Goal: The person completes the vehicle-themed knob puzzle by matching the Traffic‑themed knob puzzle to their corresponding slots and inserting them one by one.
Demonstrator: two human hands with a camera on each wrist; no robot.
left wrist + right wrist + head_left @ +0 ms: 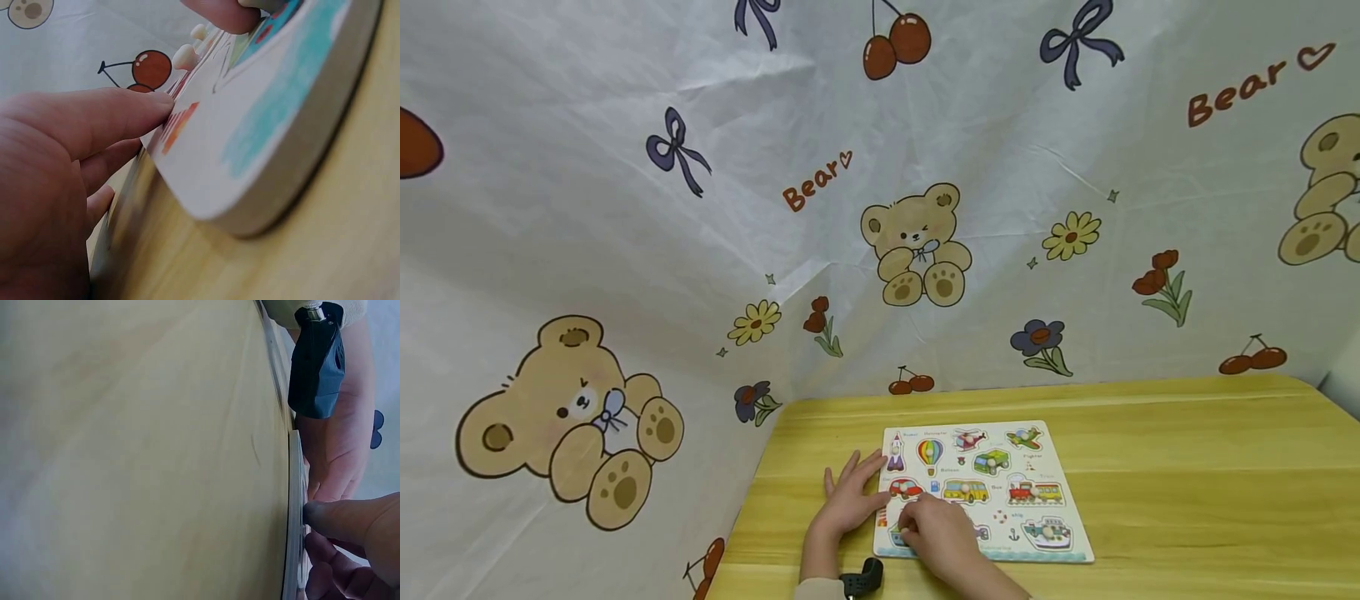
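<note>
A white wooden knob puzzle board (1045, 557) with vehicle pieces lies flat on the table. My left hand (848, 500) rests at the board's left edge, its fingers spread. In the left wrist view the left thumb (140, 112) touches the board's edge beside a red-orange striped print. Over the lower left part of the board, my right hand (942, 533) pinches the knob of a blue-green puzzle piece (895, 535) with thumb and curled fingers. That piece is partly hidden by the hand. In the right wrist view the right thumb (340, 519) meets the board's top.
Around the right hand sit a red car piece (905, 488), a bus (966, 492), a train (1036, 492) and a ship (1048, 533). The yellow wooden table (1210, 492) extends right. A bear-print cloth (1000, 142) hangs behind. A black strap mount (862, 577) is on the left wrist.
</note>
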